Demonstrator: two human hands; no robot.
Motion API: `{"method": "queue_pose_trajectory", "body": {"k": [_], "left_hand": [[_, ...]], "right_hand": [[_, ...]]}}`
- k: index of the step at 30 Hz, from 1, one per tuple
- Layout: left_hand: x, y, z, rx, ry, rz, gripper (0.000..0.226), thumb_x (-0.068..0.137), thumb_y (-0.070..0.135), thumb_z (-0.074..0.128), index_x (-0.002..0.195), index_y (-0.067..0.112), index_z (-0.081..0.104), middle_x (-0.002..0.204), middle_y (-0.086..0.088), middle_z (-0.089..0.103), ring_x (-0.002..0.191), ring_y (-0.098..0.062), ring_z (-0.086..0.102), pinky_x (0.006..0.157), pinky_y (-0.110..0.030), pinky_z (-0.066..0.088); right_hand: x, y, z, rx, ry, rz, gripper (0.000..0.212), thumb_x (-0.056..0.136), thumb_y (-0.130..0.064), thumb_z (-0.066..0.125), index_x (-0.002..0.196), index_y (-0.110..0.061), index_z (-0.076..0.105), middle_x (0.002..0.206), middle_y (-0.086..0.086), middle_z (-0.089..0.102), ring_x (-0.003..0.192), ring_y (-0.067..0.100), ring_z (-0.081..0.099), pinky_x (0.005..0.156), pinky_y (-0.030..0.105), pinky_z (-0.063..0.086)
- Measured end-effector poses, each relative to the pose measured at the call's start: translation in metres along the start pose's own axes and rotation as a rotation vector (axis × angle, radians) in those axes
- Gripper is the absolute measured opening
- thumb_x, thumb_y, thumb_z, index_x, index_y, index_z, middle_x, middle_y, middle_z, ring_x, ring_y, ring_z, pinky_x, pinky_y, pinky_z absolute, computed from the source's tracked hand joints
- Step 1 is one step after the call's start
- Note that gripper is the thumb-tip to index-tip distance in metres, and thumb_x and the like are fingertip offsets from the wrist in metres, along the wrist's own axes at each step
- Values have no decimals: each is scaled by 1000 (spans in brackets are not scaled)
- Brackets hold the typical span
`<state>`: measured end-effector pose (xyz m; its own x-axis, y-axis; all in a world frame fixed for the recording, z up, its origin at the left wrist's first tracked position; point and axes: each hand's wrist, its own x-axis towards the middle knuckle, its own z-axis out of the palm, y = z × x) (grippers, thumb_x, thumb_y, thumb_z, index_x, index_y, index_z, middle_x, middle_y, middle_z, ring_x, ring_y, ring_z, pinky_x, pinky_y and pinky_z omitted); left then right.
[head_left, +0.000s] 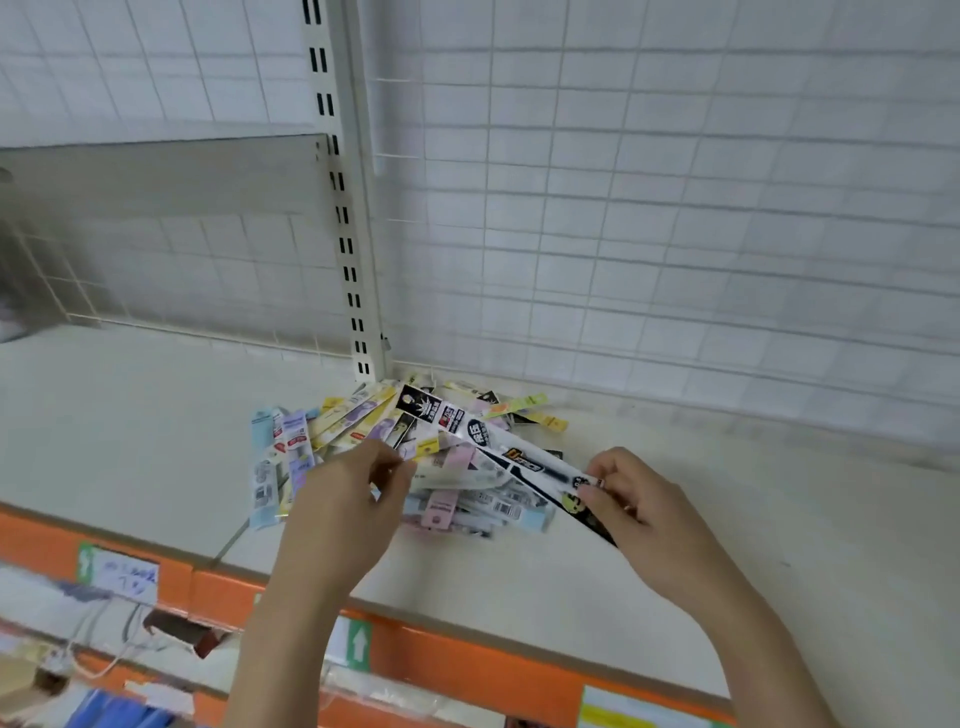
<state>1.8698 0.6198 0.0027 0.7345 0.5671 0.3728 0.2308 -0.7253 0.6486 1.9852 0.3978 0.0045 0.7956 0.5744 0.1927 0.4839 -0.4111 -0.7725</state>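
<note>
Your right hand (634, 506) grasps the near end of a long, narrow black-and-white plastic pen packet (496, 447): thumb and curled fingers (605, 470) pinch it at its lower right end, the hand clenched round it. The packet runs up and to the left from that grip, slanting away from you. Its far end, printed with a black panel and white lettering, lies over the heap. A clear window along its middle shows a dark pen inside.

Your left hand (358, 501) sits left of the grip, just beside the packet's middle. Its fingertips are drawn together against the heap; blur hides whether they pinch anything.

Beneath and beyond the held packet spreads a loose heap of similar slim pen packets (322, 441) in pale blue, pink, yellow and white, fanned out to the left of the grip and touching one another.

The heap rests on a cream shelf board (727, 545) which extends right of the grip. Behind it stand a white slotted metal upright (345, 234) and a white wire grid back panel (675, 208). Nearest you, below both wrists, runs the orange front rail (467, 660), carrying a handwritten price label (124, 574) and a green arrow tag (358, 644).
</note>
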Motion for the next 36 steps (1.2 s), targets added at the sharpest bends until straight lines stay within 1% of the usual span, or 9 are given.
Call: {"method": "queue_pose_trajectory", "body": {"k": [3,7,11,16,21,25,28,34,36], "left_hand": [[2,7,7,-45,-96,16,17,89,31,59,74,25,59,62,10,59,47,-6,50,53,-20,39],[0,16,20,-85,-221,39,18,88,35,60,82,20,68,73,10,65,51,1,52,52,-13,35],[3,11,24,-37,-230,11,19,88,36,60,89,18,68,80,6,67,61,-5,53,60,-22,41],[7,1,20,-15,-208,-24,17,88,34,59,90,19,66,83,5,66,62,-9,54,59,-21,40],[8,-6,19,-33,-193,-41,12,89,29,59,87,19,66,79,5,65,61,-10,55,54,-17,38],[10,-13,14,-17,-172,-60,10,89,28,58,86,21,65,78,9,65,70,-14,60,66,-28,48],[11,-18,10,-10,-148,-71,8,89,27,59,82,26,62,76,11,64,73,-16,62,71,-31,51],[14,-24,6,35,-123,-80,15,90,29,57,91,17,66,82,4,67,78,-18,61,71,-30,49],[17,-24,6,53,-120,-87,15,90,28,57,88,16,65,79,2,66,75,-19,60,68,-30,48]], "right_hand": [[2,-1,4,11,16,11,16,95,-21,52,81,-27,47,55,-21,55,47,6,36,49,12,33],[2,-1,13,-1,28,38,16,96,-23,50,82,-26,44,58,-5,50,48,6,35,49,14,33],[3,2,14,18,43,127,20,93,-16,55,76,-20,46,59,5,53,48,9,40,48,19,31],[5,7,13,132,72,256,28,81,-2,59,65,-20,46,87,17,70,63,19,54,60,32,40],[13,10,17,98,214,308,22,84,2,43,69,-13,38,65,10,57,65,34,62,48,22,35],[16,9,19,-6,277,325,19,88,2,32,81,-15,40,74,18,59,56,25,41,49,29,29],[16,5,19,-30,247,333,20,91,1,31,87,-10,47,67,7,52,56,24,41,48,29,29],[12,-9,18,-6,193,356,50,91,-51,46,75,-3,48,64,3,50,60,19,46,55,30,34],[14,-7,19,-65,192,338,53,88,-55,49,71,-5,44,61,3,49,55,19,43,51,29,32]]}}
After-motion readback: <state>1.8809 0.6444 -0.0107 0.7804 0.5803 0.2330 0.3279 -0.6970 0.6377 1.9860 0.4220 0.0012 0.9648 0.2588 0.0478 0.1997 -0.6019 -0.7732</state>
